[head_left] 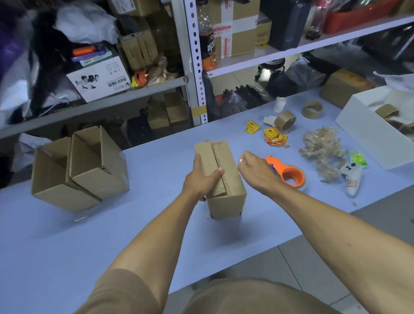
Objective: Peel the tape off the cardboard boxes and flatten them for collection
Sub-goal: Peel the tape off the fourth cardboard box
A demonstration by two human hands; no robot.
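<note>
Tape-peeling step, one small closed cardboard box (222, 180) standing on the table (109, 234), directly in front of me. My left hand (202, 178) grips the box from its left side, fingers curled over the top flap and thumb lying along the centre seam, steadying it. My right hand (254, 168) hovers just to the right of the box's upper edge with its fingertips pinched together; something clear and glossy shows at the fingertips, probably a strip of tape lifted from the box, though I cannot tell for sure. The seam on top looks bare of tape along the visible stretch, so I judge the peeling of this box to be well along and the flattening not yet begun. The next move calls for drawing the strip fully clear, dropping it on the heap of crumpled tape (323, 148) well to the right of the box, then opening the flaps and pressing the box flat. Just right of the box lies an orange tape dispenser (288, 174). Well to the left of the box stand two opened boxes (79, 168), still unflattened.
</note>
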